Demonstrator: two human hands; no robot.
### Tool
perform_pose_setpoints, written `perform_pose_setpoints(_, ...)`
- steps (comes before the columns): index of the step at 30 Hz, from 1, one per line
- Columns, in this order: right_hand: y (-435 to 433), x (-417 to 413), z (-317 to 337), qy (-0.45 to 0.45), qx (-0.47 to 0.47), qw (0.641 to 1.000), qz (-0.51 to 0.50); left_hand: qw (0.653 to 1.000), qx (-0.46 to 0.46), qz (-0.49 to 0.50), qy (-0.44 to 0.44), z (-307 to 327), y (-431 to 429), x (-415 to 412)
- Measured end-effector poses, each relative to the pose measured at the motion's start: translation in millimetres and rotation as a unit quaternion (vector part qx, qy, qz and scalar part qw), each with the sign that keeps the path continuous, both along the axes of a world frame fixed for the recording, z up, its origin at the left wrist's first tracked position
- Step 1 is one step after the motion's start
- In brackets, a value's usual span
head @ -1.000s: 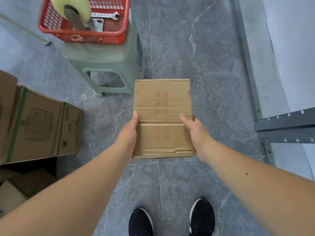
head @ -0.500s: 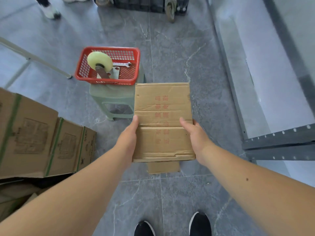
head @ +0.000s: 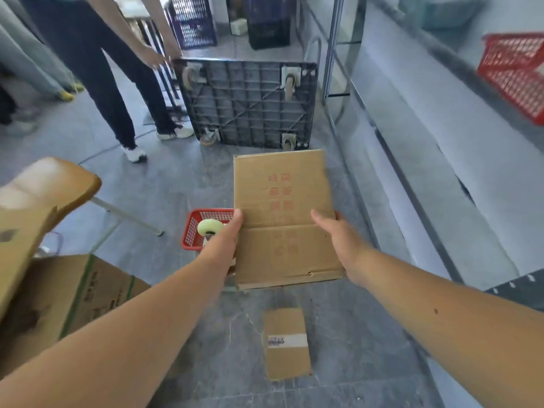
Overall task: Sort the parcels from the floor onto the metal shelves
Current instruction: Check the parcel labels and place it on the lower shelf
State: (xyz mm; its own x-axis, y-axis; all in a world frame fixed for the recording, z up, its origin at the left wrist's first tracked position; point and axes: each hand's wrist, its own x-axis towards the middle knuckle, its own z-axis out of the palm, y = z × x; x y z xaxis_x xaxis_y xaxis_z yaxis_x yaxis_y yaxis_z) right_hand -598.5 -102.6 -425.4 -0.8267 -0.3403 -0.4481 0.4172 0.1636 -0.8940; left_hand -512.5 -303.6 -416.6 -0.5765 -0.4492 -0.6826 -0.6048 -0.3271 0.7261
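Grey marble-look floor tiles w/ metal shelving along the right side. Landmark: flat cardboard parcel w/ red print, held mid-air at centre frame. Left hand clamps its left edge, right hand its right edge, thumbs on top. Below it on the floor, a small cardboard box w/ white label. Left of it, partly hidden by the left hand, a red basket w/ tape roll. Beyond it, an upended trolley, wheels showing, w/ another person holding it. Far left: big cartons. Upper right on shelving: second red basket.
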Motion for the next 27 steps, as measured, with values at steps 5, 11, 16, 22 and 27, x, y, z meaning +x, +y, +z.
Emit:
perform_pose_setpoints(5,-4,-21,129,0.071,-0.014,0.997,0.007,0.995,-0.033,-0.052,0.077,120,-14,-13)
perform_pose_setpoints(11,-3,-27,259,0.157,-0.053,0.986,0.027,0.982,-0.091,-0.064,0.151,254,-18,-14)
perform_pose_setpoints(16,-4,-21,347,0.224,-0.061,0.971,0.053,0.973,-0.099,-0.037,0.205,353,-11,-7)
perform_pose_setpoints(22,0,-12,445,0.283,-0.078,0.955,0.046,0.959,-0.105,-0.021,0.264,442,-6,5)
perform_pose_setpoints(27,10,-1,514,0.332,-0.083,0.938,0.053,0.94,-0.112,-0.03,0.322,508,1,22)
